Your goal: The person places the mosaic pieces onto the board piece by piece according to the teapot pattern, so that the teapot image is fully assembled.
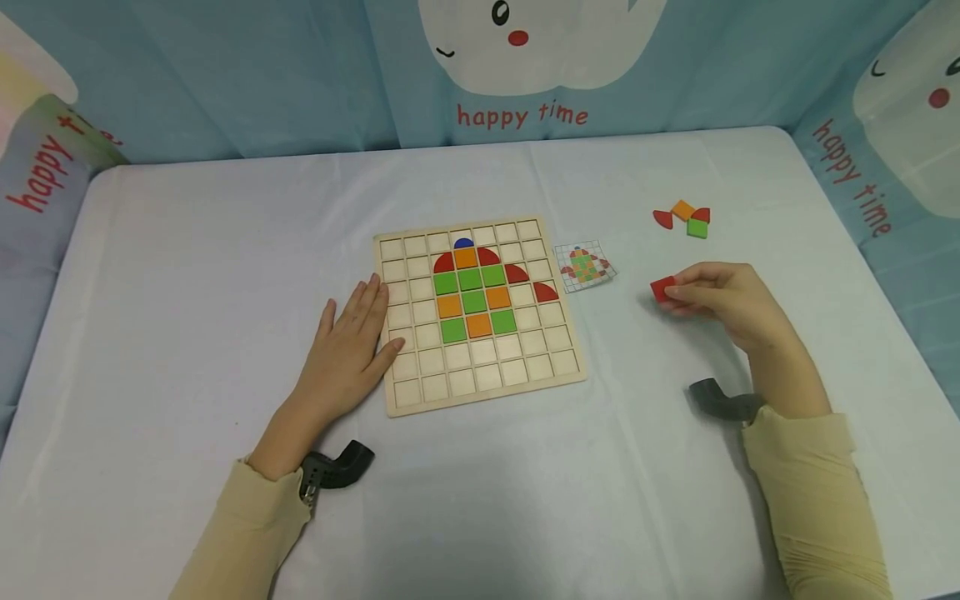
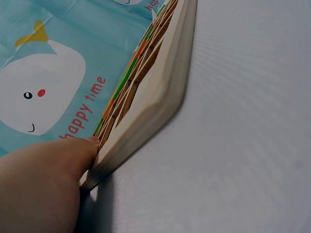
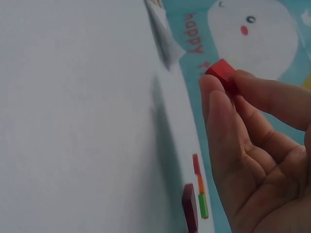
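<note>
My right hand (image 1: 712,300) pinches a small red tile (image 1: 662,288) between thumb and fingertips, raised over the table to the right of the board. In the right wrist view the red tile (image 3: 222,75) sticks out past the fingertips. My left hand (image 1: 345,358) lies flat with straight fingers along the left edge of a wooden grid board (image 1: 420,389), its thumb on the rim. Set in the grid are green tiles (image 1: 473,301), orange tiles (image 1: 478,325), a blue half-round tile (image 1: 463,243) and several red quarter-round tiles (image 1: 546,292), two of them stepping down to the right.
Just right of the board lies a small pattern card (image 1: 587,266) printed with a coloured design. Farther back on the right are several loose tiles: red quarter-rounds (image 1: 663,219), an orange square (image 1: 683,210) and a green square (image 1: 697,228). A blue printed curtain (image 1: 300,83) borders the white table.
</note>
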`<state>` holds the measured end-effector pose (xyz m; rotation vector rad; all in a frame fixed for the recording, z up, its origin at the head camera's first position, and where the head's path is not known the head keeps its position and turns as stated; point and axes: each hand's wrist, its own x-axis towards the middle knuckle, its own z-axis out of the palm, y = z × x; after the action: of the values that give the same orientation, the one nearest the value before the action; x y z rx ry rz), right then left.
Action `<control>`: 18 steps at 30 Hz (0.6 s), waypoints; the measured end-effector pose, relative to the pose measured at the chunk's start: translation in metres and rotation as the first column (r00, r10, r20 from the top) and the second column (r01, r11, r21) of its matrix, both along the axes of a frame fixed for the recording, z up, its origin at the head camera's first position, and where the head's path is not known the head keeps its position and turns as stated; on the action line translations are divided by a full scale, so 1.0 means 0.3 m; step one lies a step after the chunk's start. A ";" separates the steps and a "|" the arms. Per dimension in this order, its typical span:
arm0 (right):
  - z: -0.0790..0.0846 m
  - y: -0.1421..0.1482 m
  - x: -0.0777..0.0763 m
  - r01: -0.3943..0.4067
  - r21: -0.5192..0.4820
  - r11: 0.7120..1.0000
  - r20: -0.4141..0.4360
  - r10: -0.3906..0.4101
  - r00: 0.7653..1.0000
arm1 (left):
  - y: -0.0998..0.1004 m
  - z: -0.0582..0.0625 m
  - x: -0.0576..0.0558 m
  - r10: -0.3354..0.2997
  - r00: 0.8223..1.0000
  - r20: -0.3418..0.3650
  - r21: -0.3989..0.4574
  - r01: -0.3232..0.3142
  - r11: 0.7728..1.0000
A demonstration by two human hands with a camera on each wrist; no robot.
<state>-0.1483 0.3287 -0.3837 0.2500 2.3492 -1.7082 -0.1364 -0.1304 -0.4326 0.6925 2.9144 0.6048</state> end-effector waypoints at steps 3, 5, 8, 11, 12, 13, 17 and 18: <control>-0.001 -0.018 0.000 -0.004 -0.015 1.000 -0.005 0.004 1.000 | 0.001 0.000 0.000 0.000 1.000 0.001 0.000 0.000 1.000; -0.002 -0.031 0.001 -0.014 -0.029 0.999 -0.007 0.014 1.000 | 0.001 0.001 0.000 0.001 1.000 0.001 0.001 -0.001 1.000; -0.005 -0.052 0.002 -0.047 -0.040 0.998 -0.014 0.046 0.999 | 0.001 0.001 0.000 0.001 1.000 0.000 0.004 -0.001 1.000; -0.009 -0.073 0.004 -0.107 -0.075 0.991 -0.013 0.106 0.994 | 0.001 0.000 0.000 0.001 1.000 0.002 0.007 -0.001 1.000; -0.011 -0.082 0.005 -0.126 -0.081 0.989 -0.010 0.126 0.992 | 0.001 0.000 0.000 0.001 1.000 0.002 0.007 -0.001 1.000; -0.013 -0.091 0.006 -0.142 -0.088 0.986 -0.004 0.142 0.990 | 0.001 -0.001 0.000 0.001 1.000 0.002 0.006 -0.001 1.000; -0.021 -0.134 0.009 -0.179 -0.078 0.981 0.023 0.181 0.983 | 0.001 -0.002 -0.001 0.001 1.000 -0.002 0.006 -0.001 1.000; -0.022 -0.144 0.010 -0.184 -0.071 0.980 0.030 0.186 0.982 | 0.001 -0.003 -0.001 0.000 1.000 -0.002 0.008 0.000 1.000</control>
<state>-0.1454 0.2855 -0.3902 0.0479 2.2068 -1.6763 -0.1368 -0.1302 -0.4335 0.6943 2.9155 0.6162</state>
